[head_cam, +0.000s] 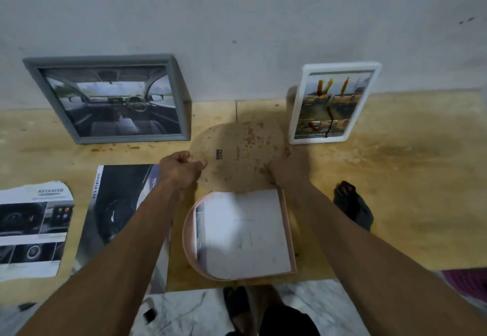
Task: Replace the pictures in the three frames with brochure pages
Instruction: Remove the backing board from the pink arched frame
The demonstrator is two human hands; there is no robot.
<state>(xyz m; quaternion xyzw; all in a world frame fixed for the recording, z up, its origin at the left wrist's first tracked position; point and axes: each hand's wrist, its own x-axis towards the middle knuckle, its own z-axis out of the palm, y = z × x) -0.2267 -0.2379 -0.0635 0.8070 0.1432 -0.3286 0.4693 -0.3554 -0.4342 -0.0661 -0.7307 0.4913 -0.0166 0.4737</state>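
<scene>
Torn brochure page (pixel 33 226) lies flat at the far left of the wooden surface (pixel 395 177); the dark brochure (pixel 118 203) lies just right of it, partly under the left forearm. Grey frame (pixel 105 98) leans on the wall behind them, a car-interior picture in it.

Left hand (pixel 181 169): fingers curled, pinching the left edge of the arch-shaped backing board (pixel 237 156). Right hand (pixel 287 169): on the board's right edge; grip hidden from this angle, so whether it clamps or only rests I cannot tell.

Arched frame (pixel 288 230) lies face down just nearer the person, white sheet (pixel 245 230) showing in its recess.

Judgement: step in hand is seating the board back over the sheet. Keep the board level, match curved end to curved end, lower it straight (sliding could drag the sheet askew).

White frame (pixel 334 103) stands against the wall at right.
</scene>
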